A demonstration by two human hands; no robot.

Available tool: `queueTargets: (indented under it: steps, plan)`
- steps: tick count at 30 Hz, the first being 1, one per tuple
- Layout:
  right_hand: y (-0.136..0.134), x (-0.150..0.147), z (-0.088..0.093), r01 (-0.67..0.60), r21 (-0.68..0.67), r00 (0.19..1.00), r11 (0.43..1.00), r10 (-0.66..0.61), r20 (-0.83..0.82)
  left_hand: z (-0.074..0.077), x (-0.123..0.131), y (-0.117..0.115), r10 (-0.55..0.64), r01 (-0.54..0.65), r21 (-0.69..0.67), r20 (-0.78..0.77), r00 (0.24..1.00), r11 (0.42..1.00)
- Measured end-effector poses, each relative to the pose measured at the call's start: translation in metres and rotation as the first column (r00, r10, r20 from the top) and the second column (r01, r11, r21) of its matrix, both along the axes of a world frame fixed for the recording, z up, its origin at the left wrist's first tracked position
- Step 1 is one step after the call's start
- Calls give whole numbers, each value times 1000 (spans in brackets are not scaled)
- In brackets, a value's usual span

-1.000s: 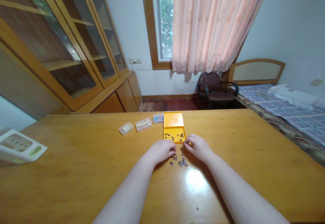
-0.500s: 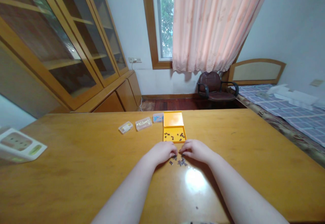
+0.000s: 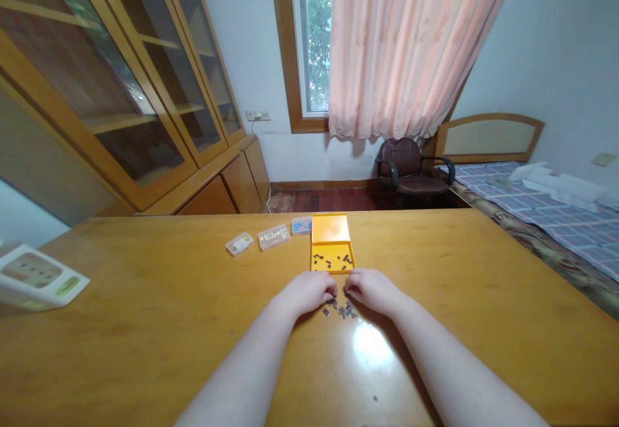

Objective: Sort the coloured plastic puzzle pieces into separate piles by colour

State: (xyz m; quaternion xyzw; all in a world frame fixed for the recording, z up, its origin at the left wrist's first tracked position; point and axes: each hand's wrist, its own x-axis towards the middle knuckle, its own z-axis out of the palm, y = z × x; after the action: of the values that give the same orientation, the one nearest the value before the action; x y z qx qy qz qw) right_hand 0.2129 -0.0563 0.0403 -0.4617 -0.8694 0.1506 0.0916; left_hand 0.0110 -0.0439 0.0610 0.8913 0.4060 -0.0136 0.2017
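Note:
My left hand (image 3: 311, 291) rests on the table with its fingers curled down beside several small dark tile-like pieces (image 3: 333, 303). Facing it, my right hand (image 3: 370, 289) is closed in a pinch at the back of a small heap of the same dark pieces (image 3: 347, 311). Whatever is in either hand's fingertips is too small to make out. One separate dark piece (image 3: 326, 313) lies just in front of my left hand. Behind both hands stands an open yellow box (image 3: 333, 248), with several dark pieces scattered in its near half.
Left of the yellow box are clear plastic boxes: one with blue bits (image 3: 300, 226), one with pale bits (image 3: 273, 237), and a smaller one (image 3: 240, 244). A white container (image 3: 39, 277) stands at the table's left. One dark speck (image 3: 375, 398) lies near the front edge.
My right hand has shifted slightly right, its fingertips drawing in and away from my left hand. My left hand stays almost where it was.

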Motion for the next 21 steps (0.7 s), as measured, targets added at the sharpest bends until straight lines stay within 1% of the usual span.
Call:
queueTargets:
  steps: [4, 8, 10, 12, 15, 18, 21]
  plan:
    - [0, -2, -1, 4, 13, 1000, 1000, -4, 2, -2, 3, -1, -23, 23, 8, 13, 1000, 1000]
    - [-2, -1, -3, -10, 38, 999, 999, 11, -35, -4, 4, -2, 15, -15, 16, -14, 1000, 1000]
    - [-1, 0, -5, 2, 79, 997, 997, 4, -82, -5, 4, -3, 37, -36, 21, -21, 999, 999]
    - [1, 1, -8, 61, 146, 987, 987, -38, -156, -6, 4, -3, 53, -52, 26, -21, 998, 998]
    - [9, 1, -14, 231, 224, 944, 947, -163, -286, -6, 4, -3, 64, -64, 23, -17, 998, 998]
    - [17, -2, -21, 383, 202, 890, 902, -301, -341, -5, 4, -2, 72, -72, 9, -20, 997, 997]
    - [20, -3, -23, 427, 154, 875, 891, -365, -318, -5, 4, -1, 77, -77, -5, -26, 997, 997]
